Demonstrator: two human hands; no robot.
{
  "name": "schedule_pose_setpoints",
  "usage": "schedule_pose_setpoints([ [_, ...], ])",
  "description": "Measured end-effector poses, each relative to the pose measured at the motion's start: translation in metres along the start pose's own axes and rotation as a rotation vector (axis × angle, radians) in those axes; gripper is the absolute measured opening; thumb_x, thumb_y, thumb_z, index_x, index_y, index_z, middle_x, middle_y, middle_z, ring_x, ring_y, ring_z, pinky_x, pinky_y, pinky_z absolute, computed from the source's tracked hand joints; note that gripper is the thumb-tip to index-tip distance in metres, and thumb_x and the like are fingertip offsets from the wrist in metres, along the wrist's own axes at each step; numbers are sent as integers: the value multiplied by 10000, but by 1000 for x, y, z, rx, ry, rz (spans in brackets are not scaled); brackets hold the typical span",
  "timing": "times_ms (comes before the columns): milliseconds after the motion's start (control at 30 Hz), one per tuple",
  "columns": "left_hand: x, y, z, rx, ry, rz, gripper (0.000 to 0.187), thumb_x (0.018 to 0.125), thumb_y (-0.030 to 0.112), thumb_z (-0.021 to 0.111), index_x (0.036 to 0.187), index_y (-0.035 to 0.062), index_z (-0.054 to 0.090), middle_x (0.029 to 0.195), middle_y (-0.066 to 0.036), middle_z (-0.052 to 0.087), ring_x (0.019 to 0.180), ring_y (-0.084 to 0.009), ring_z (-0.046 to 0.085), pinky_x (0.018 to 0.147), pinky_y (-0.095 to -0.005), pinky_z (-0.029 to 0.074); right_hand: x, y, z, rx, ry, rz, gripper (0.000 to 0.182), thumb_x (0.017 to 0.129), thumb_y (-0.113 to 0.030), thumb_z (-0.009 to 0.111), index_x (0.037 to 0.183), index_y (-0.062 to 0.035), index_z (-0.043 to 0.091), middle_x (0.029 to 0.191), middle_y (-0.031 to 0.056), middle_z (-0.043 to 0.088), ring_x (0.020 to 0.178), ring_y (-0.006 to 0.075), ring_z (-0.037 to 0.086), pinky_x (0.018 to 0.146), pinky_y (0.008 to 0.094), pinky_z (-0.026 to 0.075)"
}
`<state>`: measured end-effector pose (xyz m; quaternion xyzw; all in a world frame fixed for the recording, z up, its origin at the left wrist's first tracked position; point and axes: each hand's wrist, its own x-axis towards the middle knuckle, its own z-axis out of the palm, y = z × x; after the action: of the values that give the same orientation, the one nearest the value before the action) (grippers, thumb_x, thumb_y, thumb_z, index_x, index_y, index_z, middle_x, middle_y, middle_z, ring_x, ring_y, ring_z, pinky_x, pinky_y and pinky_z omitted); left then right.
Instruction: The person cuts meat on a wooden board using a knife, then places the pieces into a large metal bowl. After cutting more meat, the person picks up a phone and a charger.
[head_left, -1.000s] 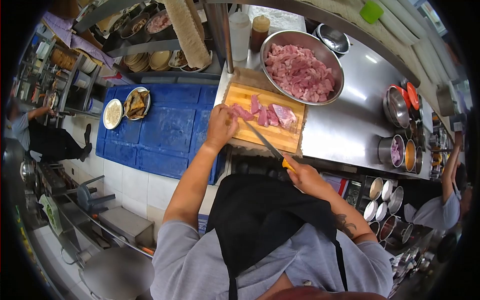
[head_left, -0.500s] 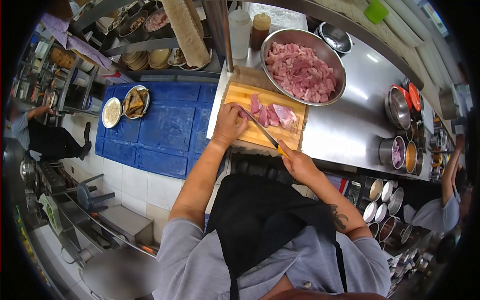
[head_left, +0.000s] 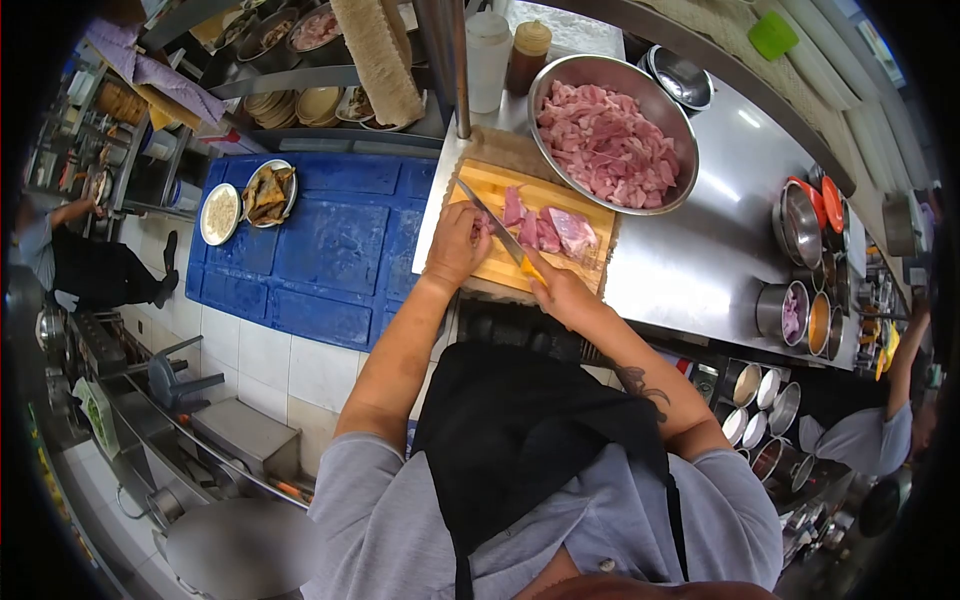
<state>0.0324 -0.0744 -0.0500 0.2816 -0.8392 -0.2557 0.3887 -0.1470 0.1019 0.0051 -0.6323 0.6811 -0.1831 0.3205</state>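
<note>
Meat strip (head_left: 487,226) lies at the wooden cutting board's (head_left: 560,265) left end, pinned under the curled fingers of the left hand (head_left: 455,243), while the right hand (head_left: 560,292), wrapped around the knife (head_left: 497,230), sets the blade diagonally just right of those fingertips.

The left hand (head_left: 455,245) covers the meat piece under its fingers, so its shape cannot be told. The right hand (head_left: 560,292) hides most of the knife's yellow handle (head_left: 531,268). Contents of the small pots (head_left: 790,310) stay too small to tell
</note>
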Motion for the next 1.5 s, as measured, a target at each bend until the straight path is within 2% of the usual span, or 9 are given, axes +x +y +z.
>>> schedule_pose_setpoints([
  [167,3,1,-1,39,14,2,232,775,-18,721,983,-2,620,1040,-166,613,1003,-372,596,877,-429,512,-48,15,11,47,77,-62,657,1000,-159,586,1592,-99,309,793,272,665,767,461,661,737,530,526],
  [400,4,0,-1,56,0,70,206,772,-22,695,956,14,610,1025,-168,613,973,-389,586,874,-459,496,-18,-5,14,-29,81,22,624,1000,-143,569,1572,-75,328,806,252,672,765,444,667,701,540,521],
  [467,3,1,2,36,19,37,204,769,-22,694,948,15,605,1005,-171,610,962,-392,581,871,-456,492,-33,-9,3,-76,-55,116,616,1005,-135,552,1570,-65,316,818,248,674,768,433,671,694,542,519],
  [733,1,2,0,90,-35,88,217,764,-19,706,954,2,604,998,-175,608,954,-383,581,857,-448,491,-112,1,-17,-54,-72,93,649,1011,-128,547,1596,-94,268,791,242,653,739,439,651,688,533,506],
  [833,-4,11,0,76,-39,82,236,764,-17,708,978,4,610,1009,-175,608,965,-386,583,867,-441,496,-116,8,-12,-62,-76,113,673,1010,-126,558,1607,-108,250,810,248,653,762,452,648,703,527,500],
  [1033,-13,36,3,45,-48,84,213,755,27,734,952,36,657,1022,-123,611,1005,-361,584,1108,-563,413,-110,14,8,-11,38,11,672,995,-104,574,1594,-75,272,780,241,650,742,439,650,688,523,508],
  [1133,-15,31,5,49,-69,109,198,768,31,736,952,18,663,1032,-153,615,1022,-374,587,1007,-485,465,-107,16,13,-18,71,-5,661,982,-91,579,1579,-51,299,771,241,656,734,429,659,680,520,516],
  [1233,-18,27,10,-5,-94,52,180,757,13,722,925,42,663,1010,-137,617,1003,-371,586,1123,-553,406,-77,7,14,-34,68,29,652,985,-106,572,1576,-53,303,797,247,672,758,435,669,696,527,520],
  [1500,-17,19,16,68,-4,79,166,757,-7,713,912,5,655,989,-162,627,990,-391,598,1054,-510,460,-91,11,15,-18,104,-9,641,999,-128,535,1587,-71,288,779,232,675,742,441,665,692,546,518],
])
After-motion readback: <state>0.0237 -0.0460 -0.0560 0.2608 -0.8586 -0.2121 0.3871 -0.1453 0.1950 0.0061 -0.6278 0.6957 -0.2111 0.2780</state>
